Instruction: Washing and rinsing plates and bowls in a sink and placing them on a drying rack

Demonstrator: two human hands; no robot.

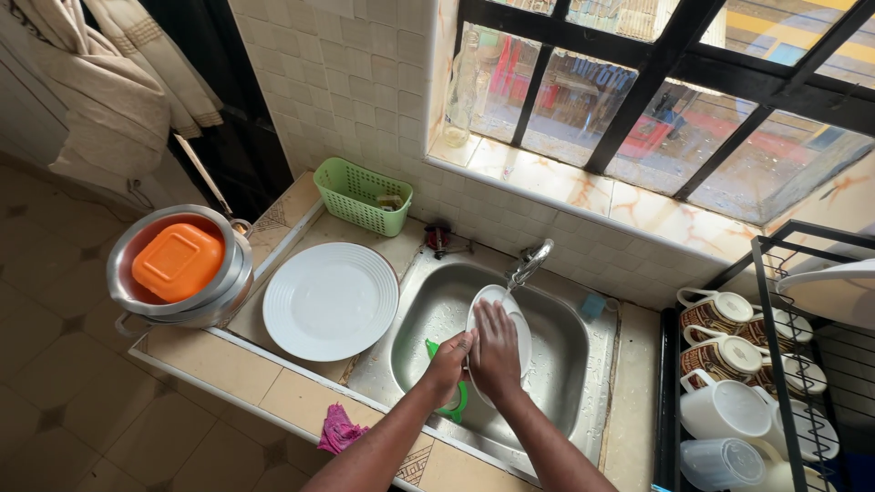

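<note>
- Head view: both hands work over the steel sink (556, 383), under the tap (531, 262), on a white plate (497, 314) held tilted on edge inside the basin
- Right hand (495, 351) lies flat and spread against the plate's face, fingers together, pressing rather than gripping
- Left hand (448, 364) is closed round the plate's near left rim; a green object (453, 401) shows just beneath it, too hidden to tell what it is
- To do this well, I judge the plate wants a firm hold at the rim while the flat hand rubs in circles, keeping it low in the basin so a slip stays harmless
- Edges: the tap spout hangs just above the plate's far rim, and the basin walls close in on all sides
- Open room: on the desk (228, 364) to the left, a larger white plate (330, 301) lies flat near the sink, with a green basket (362, 196) beyond it and stacked metal pots (178, 282) with an orange lid (178, 261) far left
- Right of the sink, a black rack (775, 364) with mugs and jugs stands close
</note>
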